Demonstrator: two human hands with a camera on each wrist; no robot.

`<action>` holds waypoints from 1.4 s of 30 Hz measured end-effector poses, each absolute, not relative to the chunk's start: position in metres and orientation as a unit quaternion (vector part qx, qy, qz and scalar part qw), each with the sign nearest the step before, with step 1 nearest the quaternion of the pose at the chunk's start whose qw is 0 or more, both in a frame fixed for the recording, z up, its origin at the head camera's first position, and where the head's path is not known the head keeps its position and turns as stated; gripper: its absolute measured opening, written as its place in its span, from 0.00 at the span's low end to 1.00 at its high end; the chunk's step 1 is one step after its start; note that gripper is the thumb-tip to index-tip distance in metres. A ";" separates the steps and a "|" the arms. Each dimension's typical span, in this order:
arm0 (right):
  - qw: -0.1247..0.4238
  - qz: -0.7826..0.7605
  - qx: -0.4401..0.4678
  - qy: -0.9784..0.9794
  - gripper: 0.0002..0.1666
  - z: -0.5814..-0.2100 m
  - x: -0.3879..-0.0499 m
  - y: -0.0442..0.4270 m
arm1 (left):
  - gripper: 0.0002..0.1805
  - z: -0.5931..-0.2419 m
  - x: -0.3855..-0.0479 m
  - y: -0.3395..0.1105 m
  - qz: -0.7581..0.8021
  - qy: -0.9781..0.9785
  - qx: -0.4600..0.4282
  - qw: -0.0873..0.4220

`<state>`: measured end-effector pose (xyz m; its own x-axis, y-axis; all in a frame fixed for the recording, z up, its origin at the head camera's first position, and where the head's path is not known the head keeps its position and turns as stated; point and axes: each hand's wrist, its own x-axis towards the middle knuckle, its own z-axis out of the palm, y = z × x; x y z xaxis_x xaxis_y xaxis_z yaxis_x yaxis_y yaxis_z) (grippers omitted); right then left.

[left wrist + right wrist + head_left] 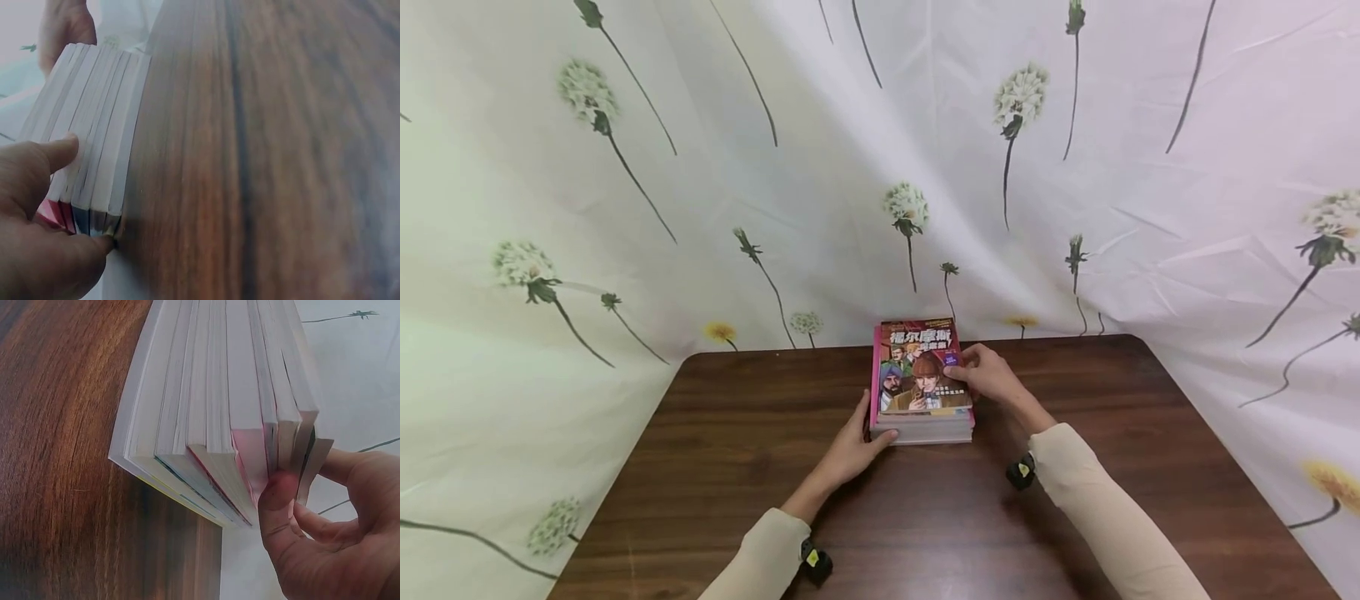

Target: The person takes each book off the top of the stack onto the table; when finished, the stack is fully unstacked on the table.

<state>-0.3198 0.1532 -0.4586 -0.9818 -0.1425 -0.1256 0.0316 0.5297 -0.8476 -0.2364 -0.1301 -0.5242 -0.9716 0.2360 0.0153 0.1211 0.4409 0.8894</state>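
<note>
A stack of paperback books (922,431) lies on the table against the cloth backdrop. Its top book (910,333) has a red illustrated cover with a person in a brown cap and large white Chinese characters. My left hand (852,447) holds the near left corner, thumb on the page ends and fingers along the spine side. At the right side, my right hand (992,375) grips the upper books. The right wrist view shows its thumb (278,494) against the page edges, with fingers reaching round the books; some fingertips are hidden.
The dark brown wooden table (737,450) has rounded far corners. A white cloth with a dandelion print (820,192) hangs behind it and along both sides. Small black devices (1021,472) are strapped at both wrists, over beige sleeves (1105,500).
</note>
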 end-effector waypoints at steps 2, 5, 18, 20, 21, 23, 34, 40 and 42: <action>0.092 -0.487 -0.031 0.868 0.32 -0.460 -0.319 0.154 | 0.55 -0.525 -0.236 -0.128 0.523 0.844 0.110 0.050; 0.093 -0.493 -0.028 0.865 0.30 -0.460 -0.319 0.156 | 0.54 -0.526 -0.236 -0.126 0.529 0.840 0.116 0.041; 0.075 -0.490 0.004 0.869 0.21 -0.453 -0.318 0.157 | 0.52 -0.522 -0.234 -0.127 0.519 0.846 0.116 0.027; 0.074 -0.495 0.009 0.865 0.20 -0.453 -0.317 0.157 | 0.52 -0.522 -0.234 -0.127 0.518 0.847 0.116 0.026; 0.073 -0.499 0.013 0.864 0.20 -0.453 -0.317 0.158 | 0.52 -0.522 -0.235 -0.127 0.516 0.848 0.114 0.028; 0.071 -0.500 0.013 0.863 0.19 -0.453 -0.318 0.161 | 0.52 -0.522 -0.235 -0.127 0.516 0.849 0.113 0.028; 0.039 -0.509 -0.007 0.860 0.15 -0.443 -0.316 0.177 | 0.51 -0.522 -0.234 -0.125 0.508 0.855 0.102 0.027; 0.033 -0.531 -0.012 0.847 0.20 -0.436 -0.313 0.186 | 0.51 -0.522 -0.233 -0.126 0.505 0.857 0.102 0.019; 0.034 -0.536 -0.010 0.843 0.20 -0.433 -0.310 0.191 | 0.51 -0.522 -0.233 -0.126 0.504 0.857 0.104 0.017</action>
<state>-0.3103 0.1905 -0.4327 -0.9974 -0.0535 -0.0475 0.0203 0.4249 -0.9050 -0.2331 -0.1256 -0.5219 -0.9779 0.1952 0.0749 0.1603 0.4699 0.8681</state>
